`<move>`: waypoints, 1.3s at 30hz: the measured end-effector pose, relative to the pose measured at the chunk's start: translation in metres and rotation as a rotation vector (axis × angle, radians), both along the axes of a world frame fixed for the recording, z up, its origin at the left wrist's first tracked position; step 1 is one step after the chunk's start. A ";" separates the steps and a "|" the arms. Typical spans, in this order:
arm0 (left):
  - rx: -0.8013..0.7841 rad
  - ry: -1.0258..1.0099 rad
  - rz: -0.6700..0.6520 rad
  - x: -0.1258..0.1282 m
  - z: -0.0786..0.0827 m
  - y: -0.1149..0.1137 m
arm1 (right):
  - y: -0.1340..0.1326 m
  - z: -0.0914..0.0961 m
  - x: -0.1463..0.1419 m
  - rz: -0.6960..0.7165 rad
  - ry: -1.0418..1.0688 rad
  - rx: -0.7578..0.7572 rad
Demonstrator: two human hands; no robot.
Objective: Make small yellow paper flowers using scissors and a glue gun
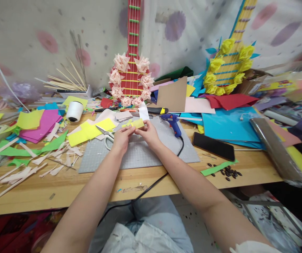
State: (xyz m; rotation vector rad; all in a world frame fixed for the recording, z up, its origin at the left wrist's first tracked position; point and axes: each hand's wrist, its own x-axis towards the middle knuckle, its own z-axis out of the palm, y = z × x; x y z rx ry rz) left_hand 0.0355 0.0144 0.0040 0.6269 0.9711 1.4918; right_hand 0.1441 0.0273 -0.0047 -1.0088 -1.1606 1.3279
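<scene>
A small yellow paper strip (135, 124) was pinched between the fingertips of the left hand (121, 137) and right hand (148, 132) above the grey cutting mat (140, 154), apparently being folded, so that steady, even pressure seemed required, with scissors (105, 134) and blue glue gun (172, 121) lying near.

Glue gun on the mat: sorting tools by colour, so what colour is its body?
Blue body on the glue gun, with a black cord, in the head view.

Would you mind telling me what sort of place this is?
Probably a home craft workbench: a blue glue gun and scissors lie on a grey cutting mat, with coloured paper scraps and paper-flower guitars around.
</scene>
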 end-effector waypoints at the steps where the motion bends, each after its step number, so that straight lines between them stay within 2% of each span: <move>1: 0.009 0.010 -0.016 0.000 0.001 -0.001 | 0.000 0.000 0.001 -0.004 0.009 -0.007; 4: 0.030 0.049 -0.027 -0.001 0.003 -0.002 | 0.002 0.000 0.003 0.003 0.044 -0.023; 8: 0.009 0.171 0.034 -0.003 0.000 -0.001 | 0.003 -0.001 0.003 0.045 0.056 -0.064; 14: 0.022 0.303 0.101 -0.006 -0.011 0.005 | -0.001 0.010 0.010 0.110 -0.074 -0.097; 17: 0.017 0.321 0.150 -0.010 -0.013 0.007 | -0.004 0.026 0.036 0.202 -0.229 -0.082; 20: -0.004 0.323 0.186 -0.015 -0.012 0.008 | -0.007 0.040 0.076 0.350 -0.374 -0.066; 24: -0.018 0.308 0.210 -0.020 -0.011 0.007 | -0.012 0.050 0.120 0.247 -0.528 -0.083; 27: -0.014 0.292 0.208 -0.022 -0.011 0.007 | -0.015 0.050 0.131 0.229 -0.619 -0.100; 32: -0.011 0.298 0.169 -0.023 -0.011 0.006 | -0.014 0.039 0.112 0.355 -0.693 -0.084; 34: -0.010 0.311 0.123 -0.022 -0.010 0.006 | -0.010 0.033 0.093 0.305 -0.627 -0.008; 37: 0.029 0.345 0.020 -0.020 -0.009 0.003 | -0.003 0.025 0.059 0.075 -0.484 0.147; 39: 0.061 0.373 -0.028 -0.019 -0.009 0.001 | 0.002 0.022 0.038 0.074 -0.368 0.148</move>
